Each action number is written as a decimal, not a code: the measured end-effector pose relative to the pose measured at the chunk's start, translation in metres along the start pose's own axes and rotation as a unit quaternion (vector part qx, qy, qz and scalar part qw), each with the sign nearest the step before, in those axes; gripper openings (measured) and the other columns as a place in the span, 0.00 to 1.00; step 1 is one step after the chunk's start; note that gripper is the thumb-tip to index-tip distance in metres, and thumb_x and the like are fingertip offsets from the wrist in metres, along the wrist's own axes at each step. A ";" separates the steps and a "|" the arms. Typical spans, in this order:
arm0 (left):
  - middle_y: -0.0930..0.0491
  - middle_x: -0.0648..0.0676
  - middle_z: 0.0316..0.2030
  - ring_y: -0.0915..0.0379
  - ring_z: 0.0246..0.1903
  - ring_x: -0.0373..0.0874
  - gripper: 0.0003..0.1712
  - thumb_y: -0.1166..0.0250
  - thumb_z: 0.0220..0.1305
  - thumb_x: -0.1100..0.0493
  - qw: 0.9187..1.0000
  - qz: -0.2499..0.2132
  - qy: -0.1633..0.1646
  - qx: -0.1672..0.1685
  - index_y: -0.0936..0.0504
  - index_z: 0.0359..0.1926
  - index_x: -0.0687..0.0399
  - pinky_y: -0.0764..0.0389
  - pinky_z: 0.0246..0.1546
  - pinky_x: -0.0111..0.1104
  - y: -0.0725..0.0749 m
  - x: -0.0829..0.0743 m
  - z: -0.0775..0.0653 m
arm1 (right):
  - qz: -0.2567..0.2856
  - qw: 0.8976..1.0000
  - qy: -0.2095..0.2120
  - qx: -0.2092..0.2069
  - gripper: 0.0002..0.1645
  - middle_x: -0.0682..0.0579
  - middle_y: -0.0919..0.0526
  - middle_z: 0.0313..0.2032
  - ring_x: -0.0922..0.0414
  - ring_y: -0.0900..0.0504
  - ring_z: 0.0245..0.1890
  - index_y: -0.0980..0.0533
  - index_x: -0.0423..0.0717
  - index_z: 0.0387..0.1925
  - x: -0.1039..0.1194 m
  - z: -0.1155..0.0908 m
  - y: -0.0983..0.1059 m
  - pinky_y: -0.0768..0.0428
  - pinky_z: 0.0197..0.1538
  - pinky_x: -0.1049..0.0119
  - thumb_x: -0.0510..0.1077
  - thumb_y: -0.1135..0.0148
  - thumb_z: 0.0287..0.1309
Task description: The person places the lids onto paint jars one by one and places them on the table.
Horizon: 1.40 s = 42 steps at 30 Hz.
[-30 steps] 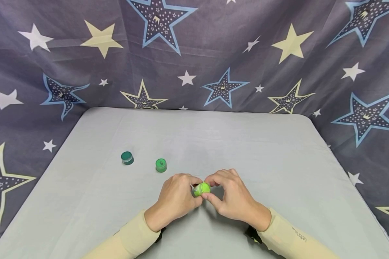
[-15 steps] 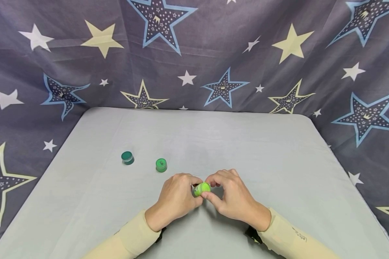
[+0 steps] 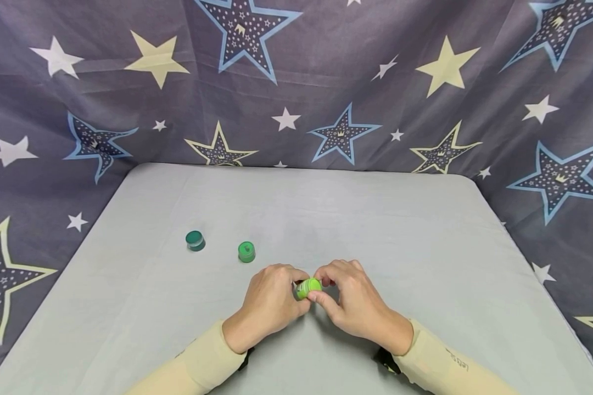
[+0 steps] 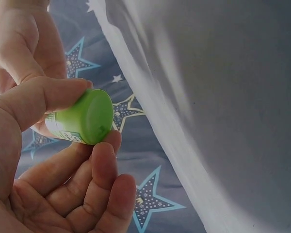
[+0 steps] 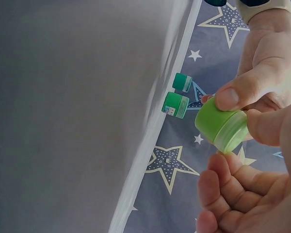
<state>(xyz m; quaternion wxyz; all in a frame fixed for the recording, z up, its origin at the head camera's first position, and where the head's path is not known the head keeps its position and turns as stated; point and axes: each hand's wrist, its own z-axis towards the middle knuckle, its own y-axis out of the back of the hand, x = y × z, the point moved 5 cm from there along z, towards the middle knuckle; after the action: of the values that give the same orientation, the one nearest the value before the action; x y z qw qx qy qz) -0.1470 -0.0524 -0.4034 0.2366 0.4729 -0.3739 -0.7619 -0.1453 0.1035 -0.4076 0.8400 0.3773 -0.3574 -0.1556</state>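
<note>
A small light-green paint jar [image 3: 303, 289] is held between both hands near the front middle of the table. My left hand [image 3: 272, 299] grips its body between thumb and fingers, with the base showing in the left wrist view. At the other end, my right hand [image 3: 358, 304] pinches the lid [image 5: 234, 132] with thumb and fingertips. The jar is tilted, lid toward the right hand. Part of its label [image 4: 70, 136] peeks out beneath the left thumb.
Two more small jars stand on the pale cloth-covered table [image 3: 400, 230], left of the hands: a mid-green jar [image 3: 246, 252] and, farther left, a dark teal jar [image 3: 195, 241]. A grey curtain [image 3: 375, 55] with printed stars hangs behind the table.
The right hand's fingers have shifted very slightly at the lid. Both hands keep hold of the jar in the same spot, and the other two jars stand where they were.
</note>
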 end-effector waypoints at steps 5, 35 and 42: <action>0.15 0.42 0.28 0.29 0.25 0.33 0.12 0.18 0.44 0.60 1.000 0.003 -0.003 -0.001 0.09 0.33 0.47 0.28 0.25 0.27 -0.001 0.000 0.000 | -0.006 1.000 0.002 -0.001 0.11 0.55 0.21 0.30 0.57 0.25 0.30 0.20 0.51 0.36 0.000 -0.001 0.000 0.33 0.43 0.62 0.48 0.25 0.59; 0.18 0.42 0.30 0.27 0.30 0.38 0.16 0.15 0.42 0.57 1.000 0.006 0.013 -0.028 0.08 0.35 0.47 0.28 0.27 0.29 0.010 0.002 -0.002 | -0.017 0.997 0.000 -0.074 0.15 0.61 0.19 0.30 0.59 0.22 0.31 0.16 0.47 0.40 -0.004 0.003 0.017 0.31 0.40 0.62 0.48 0.23 0.53; 0.23 0.41 0.26 0.31 0.28 0.35 0.17 0.14 0.39 0.56 0.999 0.008 0.028 -0.039 0.08 0.35 0.45 0.28 0.27 0.29 0.017 0.008 -0.003 | -0.022 0.997 -0.009 -0.078 0.16 0.61 0.19 0.29 0.62 0.25 0.31 0.16 0.47 0.40 -0.005 0.005 0.022 0.32 0.40 0.62 0.51 0.23 0.54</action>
<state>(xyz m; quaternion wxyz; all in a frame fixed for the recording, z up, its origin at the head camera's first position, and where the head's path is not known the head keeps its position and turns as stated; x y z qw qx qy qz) -0.1481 -0.0697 -0.3948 0.2708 0.4815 -0.3408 -0.7607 -0.1523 0.1184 -0.3915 0.8601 0.3168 -0.3435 -0.2046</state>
